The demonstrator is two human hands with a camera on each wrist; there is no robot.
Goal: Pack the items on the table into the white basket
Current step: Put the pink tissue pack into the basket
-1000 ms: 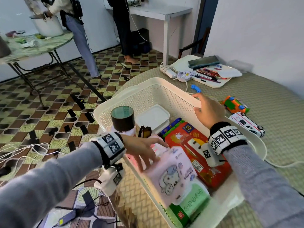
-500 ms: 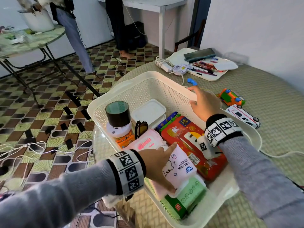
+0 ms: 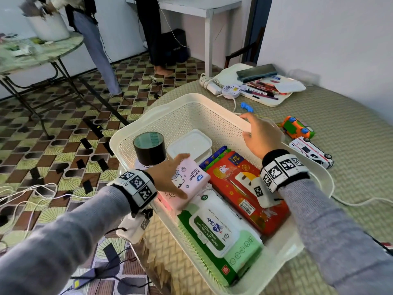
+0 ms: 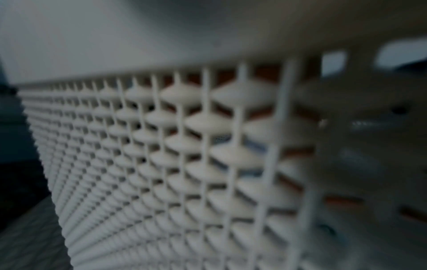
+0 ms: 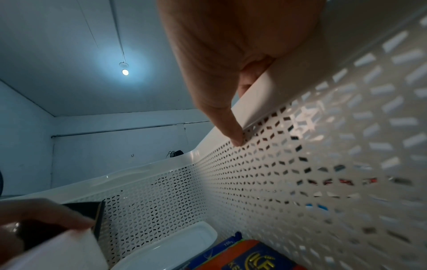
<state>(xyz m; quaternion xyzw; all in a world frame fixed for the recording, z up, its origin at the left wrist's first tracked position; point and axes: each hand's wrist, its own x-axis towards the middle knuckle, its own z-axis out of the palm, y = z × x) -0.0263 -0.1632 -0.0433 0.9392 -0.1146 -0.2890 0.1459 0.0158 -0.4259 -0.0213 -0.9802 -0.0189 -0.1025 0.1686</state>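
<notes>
Head view: the left hand [image 3: 168, 177] now grips the pink tissue pack [image 3: 189, 182] in the middle of the frame, fingers over its far edge and thumb under its near edge, lying flatter and lower in the white basket [image 3: 191, 111] than half a second ago, when it stood more on edge over the green wet wipes pack [image 3: 221, 233]. The wipes pack is now uncovered at lower centre. I judge the pink pack is nearly seated, so this item is almost packed. The right hand [image 3: 261, 137] stays clamped on the basket's far rim, right of centre. A red box [image 3: 244, 188], a white lidded container [image 3: 189, 144] and a dark tape roll [image 3: 150, 150] also sit inside. At right, an orange toy car [image 3: 297, 129] and a white toy ambulance [image 3: 310, 152] lie on the counter [image 3: 350, 116], not yet packed. The counter is covered in woven olive matting; beyond it are a patterned tiled floor, cables, and people standing at upper left.

Left wrist view: only the basket's lattice wall [image 4: 184, 155] shows, blurred and close.

Right wrist view: the thumb [image 5: 228, 126] presses the inner wall while fingers curl over the rim [image 5: 261, 91]; a ceiling lamp glows at upper left.
</notes>
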